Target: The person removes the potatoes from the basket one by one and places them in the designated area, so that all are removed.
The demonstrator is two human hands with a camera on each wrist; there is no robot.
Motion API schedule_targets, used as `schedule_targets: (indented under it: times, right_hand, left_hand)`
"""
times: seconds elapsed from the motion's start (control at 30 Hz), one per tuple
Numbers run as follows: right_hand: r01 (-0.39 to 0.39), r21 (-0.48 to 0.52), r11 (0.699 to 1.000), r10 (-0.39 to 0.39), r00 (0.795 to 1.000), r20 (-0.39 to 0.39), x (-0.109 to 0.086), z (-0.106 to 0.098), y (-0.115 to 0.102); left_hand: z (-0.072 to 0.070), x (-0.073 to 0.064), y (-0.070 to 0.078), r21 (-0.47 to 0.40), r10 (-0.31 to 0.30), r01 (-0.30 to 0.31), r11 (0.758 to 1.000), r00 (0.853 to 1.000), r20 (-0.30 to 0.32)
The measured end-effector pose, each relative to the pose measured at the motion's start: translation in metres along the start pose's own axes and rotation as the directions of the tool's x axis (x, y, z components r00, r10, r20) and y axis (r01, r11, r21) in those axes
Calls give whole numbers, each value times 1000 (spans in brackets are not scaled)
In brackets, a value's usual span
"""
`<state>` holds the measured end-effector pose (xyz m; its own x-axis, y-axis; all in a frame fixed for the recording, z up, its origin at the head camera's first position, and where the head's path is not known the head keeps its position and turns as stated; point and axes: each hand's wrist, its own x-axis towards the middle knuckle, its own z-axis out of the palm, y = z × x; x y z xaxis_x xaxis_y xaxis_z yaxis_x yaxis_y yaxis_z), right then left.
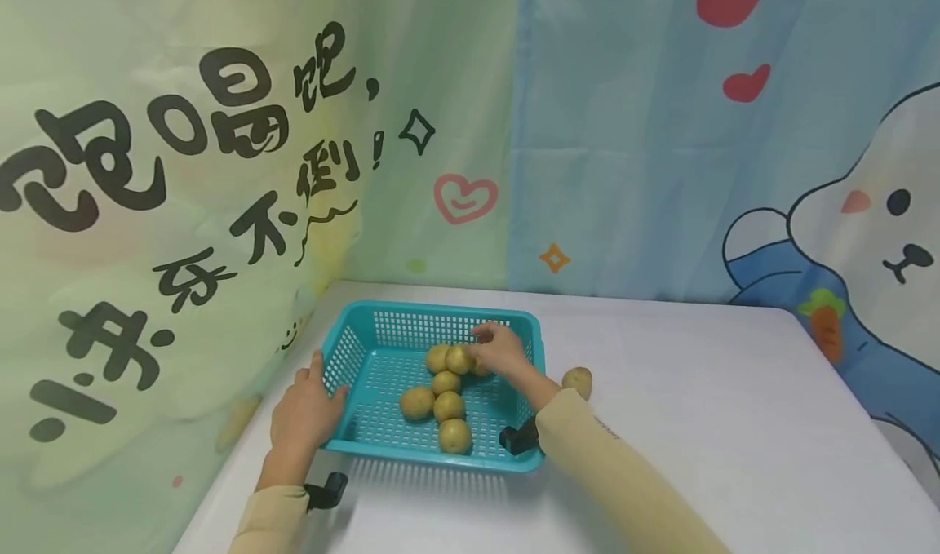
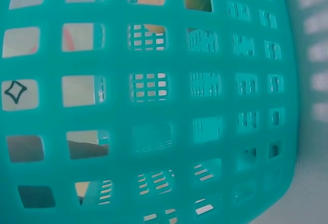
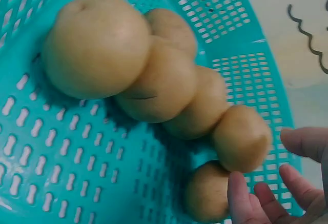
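A turquoise plastic basket (image 1: 433,454) with perforated walls holds several potatoes (image 1: 417,404). At its left side, my left hand (image 1: 304,411) grips the rim, thumb towards the inside; the left wrist view shows mostly the basket's wall (image 2: 177,108). My right hand (image 1: 499,350) is inside the basket towards the back right, beside a potato (image 1: 459,359) at the back of the row. In the right wrist view, its thumb and fingers (image 3: 238,196) are spread apart close to that potato (image 3: 243,138), with nothing gripped between them. Another potato lies partly behind the fingers.
One potato (image 1: 578,381) lies on the white table (image 1: 683,423) outside the basket, right beside my right sleeve. A printed curtain (image 1: 617,146) hangs behind and to the left of the table. Black wrist camera mounts (image 1: 327,490) stick out from both wrists.
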<state>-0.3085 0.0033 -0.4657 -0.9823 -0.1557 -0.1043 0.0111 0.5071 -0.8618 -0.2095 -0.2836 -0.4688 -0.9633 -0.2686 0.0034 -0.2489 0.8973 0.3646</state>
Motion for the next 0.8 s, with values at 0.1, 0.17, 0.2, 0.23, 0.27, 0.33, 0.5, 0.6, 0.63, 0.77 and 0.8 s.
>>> schedule_targets:
  times: [0.1, 0.17, 0.2, 0.23, 0.27, 0.33, 0.5, 0.6, 0.63, 0.77, 0.8]
  right_hand:
    - [31, -46, 998, -30, 999, 17, -1, 7, 4]
    - [67, -93, 993, -64, 997, 33, -1, 10, 5]
    - [86, -114, 990, -81, 996, 41, -1, 11, 6]
    - [99, -125, 987, -93, 994, 54, 0, 12, 6]
    - [108, -129, 986, -101, 993, 65, 0, 13, 7]
    - [127, -137, 982, -116, 990, 84, 1, 14, 8]
    - [154, -137, 979, -142, 985, 96, 4, 15, 10]
    - [180, -154, 971, -162, 979, 121, 4, 16, 10]
    - [191, -161, 968, -170, 976, 133, 4, 17, 10]
    - [219, -173, 960, -192, 968, 161, 4, 20, 10]
    - [225, -177, 958, -198, 967, 159, 4, 20, 10]
  left_hand:
    - [1, 0, 0, 0, -7, 7, 1000, 1000, -2]
    - [2, -1, 0, 0, -11, 11, 1000, 1000, -5]
    - [2, -1, 0, 2, -12, 12, 1000, 1000, -5]
    - [2, 0, 0, 3, -13, 13, 1000, 1000, -6]
    - [2, 0, -1, 5, -14, 14, 1000, 1000, -7]
    - [2, 0, 0, 4, -12, 12, 1000, 1000, -10]
    - [2, 1, 2, 0, 3, -3, 1000, 1000, -19]
    - [2, 1, 2, 8, 0, 0, 1000, 1000, -24]
    - [1, 1, 2, 9, -3, 3, 1000, 1000, -25]
    - [1, 0, 3, 12, -8, 9, 1000, 1000, -26]
    - [1, 0, 3, 12, -9, 10, 1000, 1000, -26]
